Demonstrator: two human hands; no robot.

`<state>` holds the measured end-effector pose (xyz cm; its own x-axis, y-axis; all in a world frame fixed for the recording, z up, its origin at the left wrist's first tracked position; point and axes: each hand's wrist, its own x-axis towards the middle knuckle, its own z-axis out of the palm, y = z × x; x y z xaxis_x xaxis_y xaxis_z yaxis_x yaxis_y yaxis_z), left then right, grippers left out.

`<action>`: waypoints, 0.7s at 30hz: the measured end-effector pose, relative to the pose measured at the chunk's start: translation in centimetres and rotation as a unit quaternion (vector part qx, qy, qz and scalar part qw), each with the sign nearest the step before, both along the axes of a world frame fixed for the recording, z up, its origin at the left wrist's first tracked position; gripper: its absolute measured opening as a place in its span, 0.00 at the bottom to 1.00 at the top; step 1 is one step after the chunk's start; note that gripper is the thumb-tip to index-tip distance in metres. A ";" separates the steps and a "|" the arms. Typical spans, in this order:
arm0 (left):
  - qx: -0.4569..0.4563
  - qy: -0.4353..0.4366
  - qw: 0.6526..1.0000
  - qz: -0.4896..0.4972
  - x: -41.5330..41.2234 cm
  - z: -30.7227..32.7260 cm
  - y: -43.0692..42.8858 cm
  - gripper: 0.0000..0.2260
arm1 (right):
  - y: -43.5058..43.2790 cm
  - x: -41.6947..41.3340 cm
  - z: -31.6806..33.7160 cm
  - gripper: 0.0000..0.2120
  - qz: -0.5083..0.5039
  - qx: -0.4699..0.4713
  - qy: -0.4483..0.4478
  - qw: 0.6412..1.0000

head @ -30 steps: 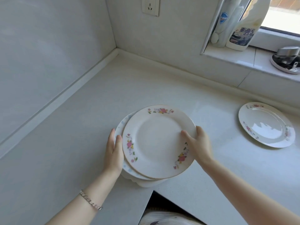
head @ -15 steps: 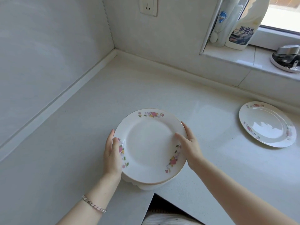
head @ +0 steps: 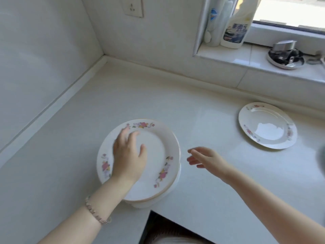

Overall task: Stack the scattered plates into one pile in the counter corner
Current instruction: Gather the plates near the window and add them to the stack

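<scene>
left grip (head: 129, 159): fingers spread and nearly straight, resting flat on the top plate; blurred.
pile: stack of white round china plates with pink flower rims (head: 158, 147), directly under the left grip, on the white tabletop (head: 123, 95), well short of the corner beyond the fingertips.
right grip (head: 205, 160): fingers loose and apart, holding nothing, just right of the pile, not touching it.
lone plate: matching white flowered plate (head: 267, 125), flat on the tabletop, well beyond the right grip, to its right.
wrist: pale link bracelet (head: 95, 213) behind the left grip.

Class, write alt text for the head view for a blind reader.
A left hand rests on a pile of floral plates on a white counter; the open right hand hovers beside it. Another floral plate lies apart, to the right.
</scene>
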<state>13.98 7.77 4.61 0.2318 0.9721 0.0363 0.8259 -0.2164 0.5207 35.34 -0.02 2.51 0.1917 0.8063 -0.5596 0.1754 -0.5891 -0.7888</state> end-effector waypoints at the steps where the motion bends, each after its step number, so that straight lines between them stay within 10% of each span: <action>1: -0.022 -0.026 0.998 -0.043 2.3 0.7 -0.2 0.17 | -1.2 1.4 0.0 0.10 0.012 -0.010 -0.012 1.000; 8: -0.174 -0.013 0.944 -0.279 20.3 -0.4 -3.3 0.12 | -11.2 14.3 -0.3 0.13 -0.019 -0.101 -0.168 0.980; 11: -0.351 -0.067 0.920 -0.160 27.4 -3.6 -4.3 0.15 | -15.5 19.6 0.1 0.14 -0.080 -0.121 -0.192 0.971; 14: -0.543 -0.189 0.817 0.036 32.8 -6.1 -5.4 0.15 | -19.1 24.2 -0.1 0.14 -0.126 -0.137 -0.215 0.959; 21: -0.567 -0.343 0.731 0.164 40.8 -9.5 -6.8 0.11 | -24.9 31.6 -2.4 0.12 -0.234 -0.129 -0.185 0.946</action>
